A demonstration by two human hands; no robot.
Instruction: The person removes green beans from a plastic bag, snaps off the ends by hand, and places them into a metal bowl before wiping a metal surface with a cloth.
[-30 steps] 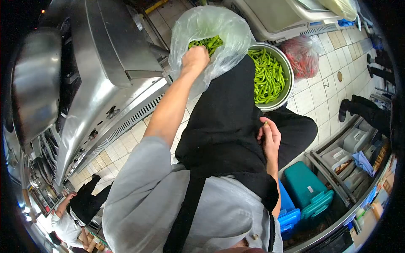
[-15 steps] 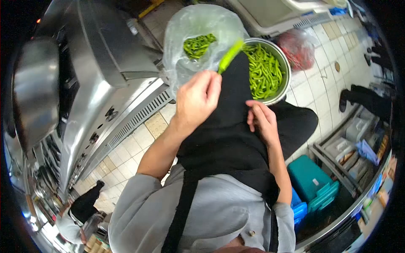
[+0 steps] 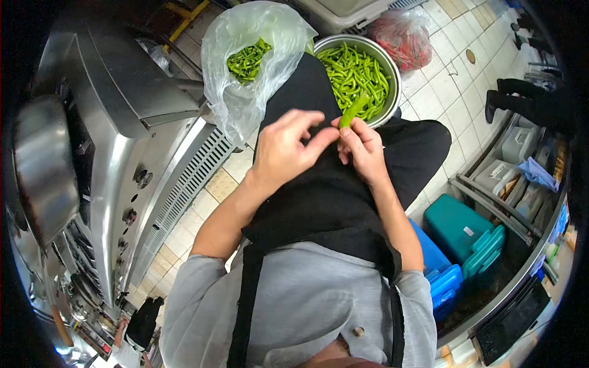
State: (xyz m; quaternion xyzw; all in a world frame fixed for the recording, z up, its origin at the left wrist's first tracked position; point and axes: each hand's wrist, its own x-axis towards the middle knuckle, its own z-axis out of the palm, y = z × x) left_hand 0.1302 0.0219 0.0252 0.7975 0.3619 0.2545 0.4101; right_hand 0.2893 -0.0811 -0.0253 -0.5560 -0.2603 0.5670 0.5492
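Observation:
A green pepper (image 3: pixel 353 111) is pinched upright between the fingers of my right hand (image 3: pixel 363 147), over my lap. Close beside it on the left is my left hand (image 3: pixel 288 147), its thumb and fingers apart and its thumb tip near the base of the pepper. Beyond my right hand stands a round metal bowl (image 3: pixel 396 92) full of green peppers (image 3: pixel 356 70). A clear plastic bag (image 3: pixel 230 101) lies open left of the bowl, with a smaller heap of green peppers (image 3: pixel 248 61) inside.
A bag of red peppers (image 3: pixel 403 43) rests on the tiled floor behind the bowl. Steel cooking equipment (image 3: pixel 104 184) lines the left side. Teal (image 3: pixel 463 236) and blue (image 3: pixel 437 264) bins stand at the right. Other people's legs (image 3: pixel 518 98) show at the right.
The green pepper has passed from my left hand to my right hand. My left hand has opened. The view has shifted, so the bag and bowl appear further left and higher.

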